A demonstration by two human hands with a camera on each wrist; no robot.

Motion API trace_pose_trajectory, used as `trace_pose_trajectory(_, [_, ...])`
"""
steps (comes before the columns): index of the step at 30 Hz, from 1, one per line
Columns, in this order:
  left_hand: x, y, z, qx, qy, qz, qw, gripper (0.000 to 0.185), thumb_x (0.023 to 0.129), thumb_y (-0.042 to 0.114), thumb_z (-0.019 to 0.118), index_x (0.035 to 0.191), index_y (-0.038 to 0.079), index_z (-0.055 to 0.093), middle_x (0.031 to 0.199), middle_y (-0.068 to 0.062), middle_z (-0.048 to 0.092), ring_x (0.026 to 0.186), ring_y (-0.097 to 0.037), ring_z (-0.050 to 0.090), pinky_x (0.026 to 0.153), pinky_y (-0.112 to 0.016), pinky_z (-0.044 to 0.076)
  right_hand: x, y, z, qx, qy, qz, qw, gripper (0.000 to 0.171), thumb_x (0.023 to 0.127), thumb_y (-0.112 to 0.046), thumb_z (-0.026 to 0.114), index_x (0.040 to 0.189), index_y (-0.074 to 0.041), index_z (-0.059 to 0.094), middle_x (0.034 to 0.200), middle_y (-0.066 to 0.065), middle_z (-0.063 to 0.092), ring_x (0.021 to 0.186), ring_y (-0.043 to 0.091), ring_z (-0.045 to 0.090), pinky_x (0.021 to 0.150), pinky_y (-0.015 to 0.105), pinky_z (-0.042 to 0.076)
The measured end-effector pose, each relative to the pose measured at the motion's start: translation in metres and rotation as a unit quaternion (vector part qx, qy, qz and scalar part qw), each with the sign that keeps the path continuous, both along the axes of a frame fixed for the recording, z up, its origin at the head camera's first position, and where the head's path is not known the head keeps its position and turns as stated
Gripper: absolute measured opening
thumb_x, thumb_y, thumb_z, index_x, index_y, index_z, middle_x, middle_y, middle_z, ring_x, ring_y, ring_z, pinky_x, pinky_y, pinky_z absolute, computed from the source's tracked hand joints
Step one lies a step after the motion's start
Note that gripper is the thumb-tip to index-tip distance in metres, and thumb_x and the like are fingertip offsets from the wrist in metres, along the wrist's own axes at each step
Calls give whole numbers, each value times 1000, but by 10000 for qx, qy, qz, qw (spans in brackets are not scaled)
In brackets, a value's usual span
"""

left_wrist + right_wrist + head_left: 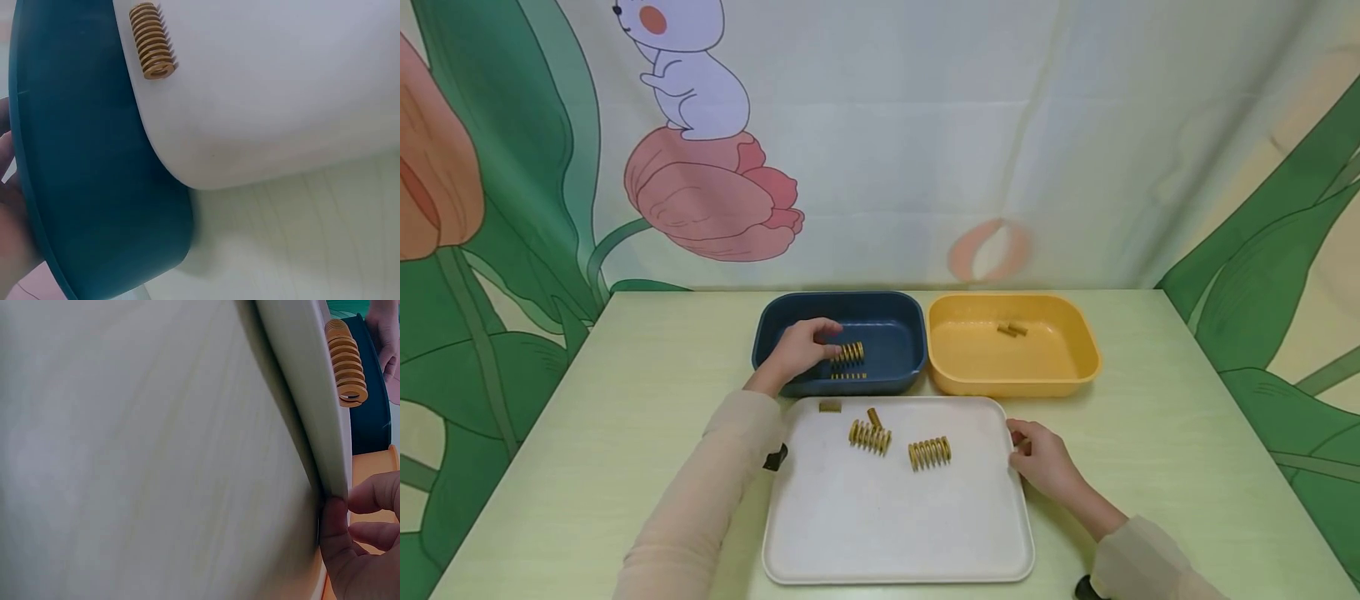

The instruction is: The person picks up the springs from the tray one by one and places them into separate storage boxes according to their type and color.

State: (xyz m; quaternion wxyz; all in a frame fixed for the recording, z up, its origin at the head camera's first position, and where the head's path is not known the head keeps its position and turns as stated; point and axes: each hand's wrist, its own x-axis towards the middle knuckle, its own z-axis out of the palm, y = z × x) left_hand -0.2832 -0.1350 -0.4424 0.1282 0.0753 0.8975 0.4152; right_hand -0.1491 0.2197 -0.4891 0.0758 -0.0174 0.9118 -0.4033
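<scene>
Head view: the left hand (801,348) reaches into the blue bin (891,308), its grip pinching a large yellow spring (852,352); the right hand (1043,461) rests at the right rim of the white tray (895,533), fingers loosely curled, holding nothing; the tray lies on the tabletop (640,375) and carries two large springs (930,452) and two small ones.
Left wrist view: bin wall beside tray; grip cannot be told.
Right wrist view: thumb (334,540) touches tray edge.

Pale green table (625,400), tulip-and-mouse printed backdrop (715,192), soft light
</scene>
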Motion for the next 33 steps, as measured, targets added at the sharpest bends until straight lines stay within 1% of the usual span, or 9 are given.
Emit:
trace_pose_trajectory(5, [4, 1, 3, -2, 58, -99, 9999, 39, 96, 10, 60, 134, 0, 55, 138, -20, 56, 122, -35, 55, 101, -46, 48, 0, 0, 0, -51, 13, 0, 10000, 49, 79, 9, 58, 127, 17, 53, 97, 18, 59, 78, 18, 53, 64, 20, 43])
trace_pose_trajectory(10, [6, 1, 4, 83, 104, -171, 9998, 38, 96, 9, 60, 133, 0, 56, 135, -20, 58, 120, -35, 56, 101, -46, 47, 1, 2, -1, -43, 162, 81, 9998, 49, 77, 9, 57, 125, 18, 54, 95, 17, 59, 77, 17, 53, 64, 20, 43])
trace_pose_trajectory(13, [9, 1, 4, 111, 185, -275, 9994, 38, 96, 9, 60, 132, -1, 57, 134, -21, 58, 119, -35, 56, 102, -46, 47, 1, 2, -2, -13, 236, 125, 9996, 49, 77, 9, 57, 125, 18, 55, 94, 17, 59, 77, 17, 52, 64, 20, 43])
trace_pose_trajectory(19, [16, 2, 9, 119, 200, -398, 9989, 37, 96, 11, 59, 132, 0, 56, 134, -20, 58, 120, -34, 56, 101, -46, 48, 0, 2, -2, 9, 229, 133, 9996, 49, 77, 9, 58, 125, 18, 55, 94, 17, 59, 77, 17, 53, 65, 21, 43])
trace_pose_trajectory(26, [19, 3, 8, 116, 268, -471, 9985, 36, 96, 12, 60, 130, 0, 58, 131, -19, 60, 118, -33, 57, 101, -46, 47, 0, 1, -2, 20, 201, 112, 9997, 49, 78, 9, 59, 126, 17, 54, 95, 17, 59, 78, 17, 53, 65, 21, 43])
trace_pose_trajectory(33, [26, 4, 11, 144, 352, -553, 9977, 34, 95, 10, 60, 128, 1, 59, 129, -19, 62, 116, -33, 58, 99, -46, 49, 1, 1, -1, 26, 204, 102, 9997, 49, 78, 9, 58, 125, 17, 54, 95, 17, 59, 77, 17, 52, 64, 21, 43])
